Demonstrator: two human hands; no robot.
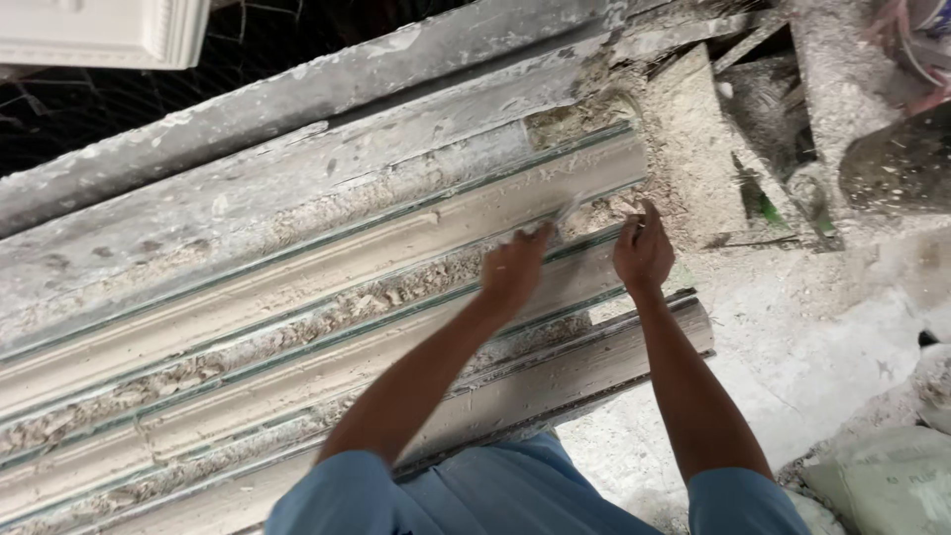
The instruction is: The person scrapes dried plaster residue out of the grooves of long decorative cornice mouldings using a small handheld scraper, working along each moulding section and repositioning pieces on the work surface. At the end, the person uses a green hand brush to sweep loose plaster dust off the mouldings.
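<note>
Two hands work at the end of a long plaster cornice mould on a dusty worktop.

The left hand [513,269] is closed around a thin, pale blade-like tool [567,211], its tip blurred, held against the ridged cornice mould [297,287] near its far end. The right hand [644,253] rests just beside it, fingers curled with the fingertips touching the mould's end; whether it grips anything I cannot tell. Crumbly plaster debris [684,129] lies heaped past the mould's end. A white sack [877,481] sits on the floor at lower right.
</note>
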